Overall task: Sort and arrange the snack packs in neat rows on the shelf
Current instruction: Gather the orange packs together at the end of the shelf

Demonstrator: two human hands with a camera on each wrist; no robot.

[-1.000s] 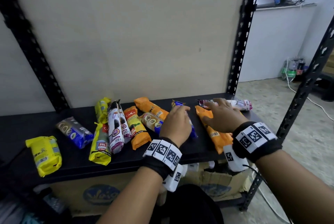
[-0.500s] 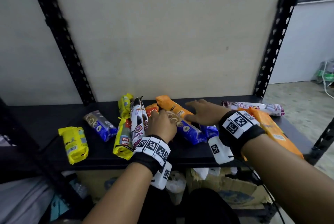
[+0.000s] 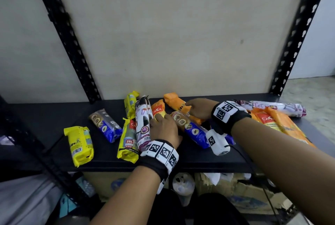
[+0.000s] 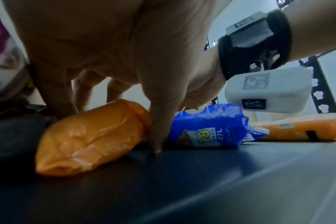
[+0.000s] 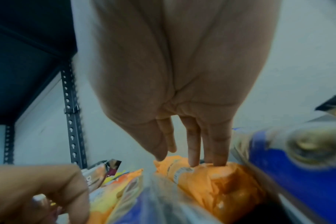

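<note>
Snack packs lie jumbled on a black shelf. My left hand is curled over an orange pack in the middle of the pile; its thumb goes down the pack's right side to the shelf, and the fingers are behind it. My right hand reaches over a blue pack. Its straight fingertips rest on a second orange pack near the back wall.
Left of my hands lie a white-purple pack, yellow packs and a blue-brown pack. Large orange packs and a white-purple pack lie at right. Black uprights flank the shelf; cardboard boxes sit below.
Both hands have moved left. The right hand left the large orange pack at the right and went to the orange pack at the back. The left hand went from the blue pack to the middle orange one.
</note>
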